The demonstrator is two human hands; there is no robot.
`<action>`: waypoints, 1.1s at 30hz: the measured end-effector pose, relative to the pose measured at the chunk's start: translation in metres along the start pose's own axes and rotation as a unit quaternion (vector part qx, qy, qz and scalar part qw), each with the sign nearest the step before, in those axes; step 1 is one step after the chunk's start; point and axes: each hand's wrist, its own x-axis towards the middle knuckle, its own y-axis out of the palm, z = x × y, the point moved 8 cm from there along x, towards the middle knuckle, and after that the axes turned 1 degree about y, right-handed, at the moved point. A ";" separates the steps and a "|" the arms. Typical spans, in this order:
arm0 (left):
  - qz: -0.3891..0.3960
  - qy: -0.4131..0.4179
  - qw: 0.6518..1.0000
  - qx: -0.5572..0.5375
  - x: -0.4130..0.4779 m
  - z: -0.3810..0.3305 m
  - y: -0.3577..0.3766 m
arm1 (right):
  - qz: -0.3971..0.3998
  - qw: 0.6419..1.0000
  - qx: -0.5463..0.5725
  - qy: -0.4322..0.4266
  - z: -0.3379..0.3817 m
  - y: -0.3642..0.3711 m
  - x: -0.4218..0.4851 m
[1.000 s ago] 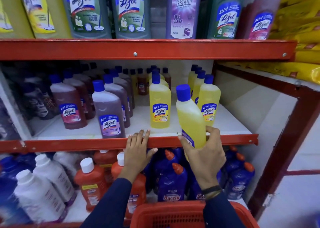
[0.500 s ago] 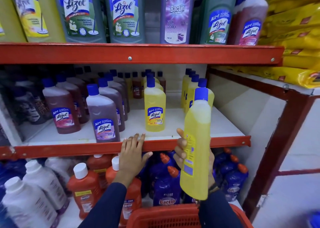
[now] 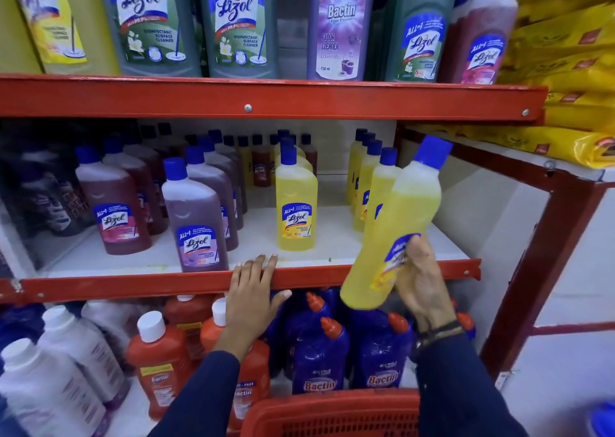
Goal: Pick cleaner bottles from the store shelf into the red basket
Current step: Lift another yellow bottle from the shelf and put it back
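Observation:
My right hand (image 3: 419,280) grips a yellow cleaner bottle (image 3: 396,233) with a blue cap, held in the air in front of the middle shelf and tilted so the cap leans up and to the right. My left hand (image 3: 251,298) rests flat on the red front edge of the middle shelf (image 3: 133,285), fingers spread, holding nothing. The red basket (image 3: 329,415) shows at the bottom centre, below both forearms; only its rim and mesh wall are visible. More yellow bottles (image 3: 296,203) stand on the middle shelf.
Purple and maroon bottles (image 3: 196,217) stand at the left of the middle shelf. Large bottles (image 3: 239,24) fill the top shelf. Below are orange bottles (image 3: 159,363), blue Bactin bottles (image 3: 321,360) and white bottles (image 3: 43,390). A red upright post (image 3: 545,270) and yellow packs (image 3: 565,44) are at right.
The yellow bottle came off the shelf edge toward me, then tipped to the right as my right hand turned it. My left hand stayed on the shelf edge.

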 end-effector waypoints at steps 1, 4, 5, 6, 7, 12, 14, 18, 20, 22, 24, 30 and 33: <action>0.000 0.000 1.000 0.000 0.000 0.000 0.000 | -0.011 0.999 -0.030 -0.024 0.013 -0.006 0.008; 0.002 -0.003 1.000 -0.002 0.001 -0.001 0.001 | -0.036 0.993 -0.101 -0.053 0.040 -0.023 0.030; 0.004 -0.004 1.000 -0.004 0.001 -0.001 0.002 | -0.036 0.992 -0.110 -0.051 0.043 -0.029 0.036; 0.007 -0.005 1.000 -0.006 0.001 0.000 0.003 | -0.039 0.990 -0.126 -0.049 0.045 -0.035 0.042; 0.009 -0.007 1.000 -0.007 0.001 0.001 0.004 | -0.035 0.989 -0.138 -0.044 0.045 -0.040 0.047; 0.016 -0.012 1.000 -0.009 0.002 0.002 0.008 | -0.044 0.986 -0.162 0.001 0.025 -0.074 0.069; 0.016 -0.015 1.000 -0.006 0.003 0.002 0.009 | -0.045 0.986 -0.161 0.022 0.017 -0.084 0.072; 0.019 -0.014 1.000 -0.003 0.003 0.002 0.011 | -0.045 0.987 -0.145 0.042 0.004 -0.093 0.077; 0.020 -0.015 1.000 -0.003 0.003 0.002 0.010 | -0.047 0.988 -0.136 0.046 0.002 -0.094 0.079; 0.023 -0.014 1.000 -0.003 0.003 0.001 0.009 | -0.042 0.988 -0.140 0.050 0.001 -0.093 0.080; 0.024 -0.015 1.000 -0.007 0.003 0.001 0.008 | -0.038 0.987 -0.147 0.052 0.001 -0.091 0.081; 0.032 -0.021 0.999 -0.011 0.002 0.001 0.008 | -0.037 0.985 -0.158 0.051 -0.002 -0.094 0.083; 0.032 -0.022 0.999 -0.009 0.003 0.001 0.007 | -0.036 0.986 -0.153 0.056 -0.007 -0.096 0.083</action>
